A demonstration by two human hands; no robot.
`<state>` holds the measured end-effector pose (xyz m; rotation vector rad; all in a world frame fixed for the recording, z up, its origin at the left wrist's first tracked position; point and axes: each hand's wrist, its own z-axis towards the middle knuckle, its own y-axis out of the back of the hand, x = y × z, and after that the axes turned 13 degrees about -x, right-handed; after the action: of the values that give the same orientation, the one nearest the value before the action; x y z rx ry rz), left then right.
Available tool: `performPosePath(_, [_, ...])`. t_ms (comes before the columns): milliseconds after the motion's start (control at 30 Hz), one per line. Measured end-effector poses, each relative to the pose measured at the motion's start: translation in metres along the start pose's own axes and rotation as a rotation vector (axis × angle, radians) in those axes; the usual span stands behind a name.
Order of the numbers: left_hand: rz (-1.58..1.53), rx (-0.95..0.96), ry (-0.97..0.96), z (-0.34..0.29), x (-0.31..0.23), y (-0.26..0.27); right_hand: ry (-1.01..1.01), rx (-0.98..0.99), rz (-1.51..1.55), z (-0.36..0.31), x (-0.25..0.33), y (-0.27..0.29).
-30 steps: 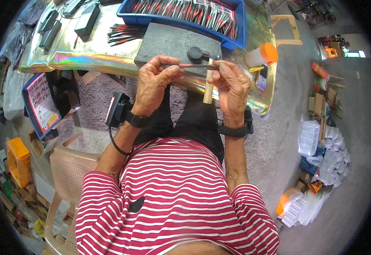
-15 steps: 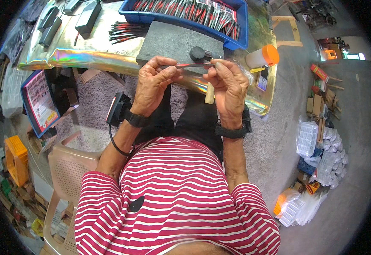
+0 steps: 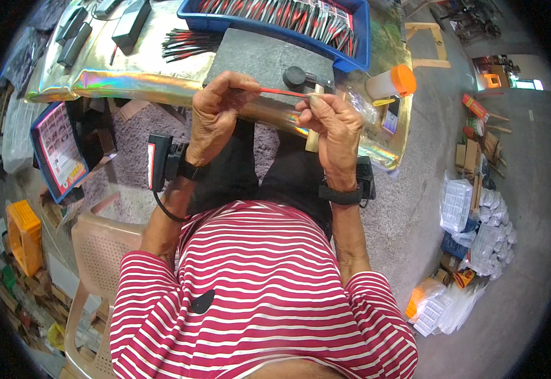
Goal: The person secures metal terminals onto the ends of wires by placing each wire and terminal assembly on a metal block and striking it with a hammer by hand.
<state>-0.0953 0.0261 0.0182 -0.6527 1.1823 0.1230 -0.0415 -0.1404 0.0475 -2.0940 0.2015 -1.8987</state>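
A thin, slender red stick-like piece with a darker end [image 3: 282,93] is stretched level between my hands, above the table's front edge. My left hand [image 3: 217,117] pinches its left end; fingers of my right hand [image 3: 335,123] close on the other end. Just behind it a grey stone-like block [image 3: 256,54] lies on the table. On that block rests a hammer with a round black head [image 3: 294,77], its wooden handle [image 3: 312,140] reaching past the table edge, partly hidden by my right hand. Similar black and red pieces [image 3: 187,44] lie bundled left of the block.
A blue tray [image 3: 225,23] full of red and black pieces stands behind the block. To the right are a jar with an orange lid [image 3: 383,85] and a phone-like item [image 3: 390,120]. Black boxy devices [image 3: 131,28] sit at the left. A plastic chair [image 3: 108,237] stands at my left.
My left hand has shifted left and turned, and its wrist device has swung round. The held piece now shows a red side and tilts slightly down to the right.
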Motion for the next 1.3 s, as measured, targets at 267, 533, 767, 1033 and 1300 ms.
performPosePath(267, [-0.052,-0.116,0.141,0.000,-0.012,-0.014,-0.062,-0.011,0.002,-0.006,-0.012,-0.007])
performPosePath(533, [-0.135,-0.145,0.348,-0.010,0.006,-0.028,0.062,-0.072,-0.122,-0.009,-0.025,-0.010])
performPosePath(767, [-0.096,-0.094,0.442,-0.008,0.014,-0.031,0.159,-0.085,-0.261,-0.012,-0.033,-0.011])
performPosePath(1033, [0.119,0.031,0.280,0.004,0.017,-0.029,0.110,-0.061,-0.300,-0.008,-0.035,-0.005])
performPosePath(1300, [0.276,0.064,0.061,0.021,0.021,-0.045,0.006,-0.016,-0.148,-0.001,-0.031,-0.013])
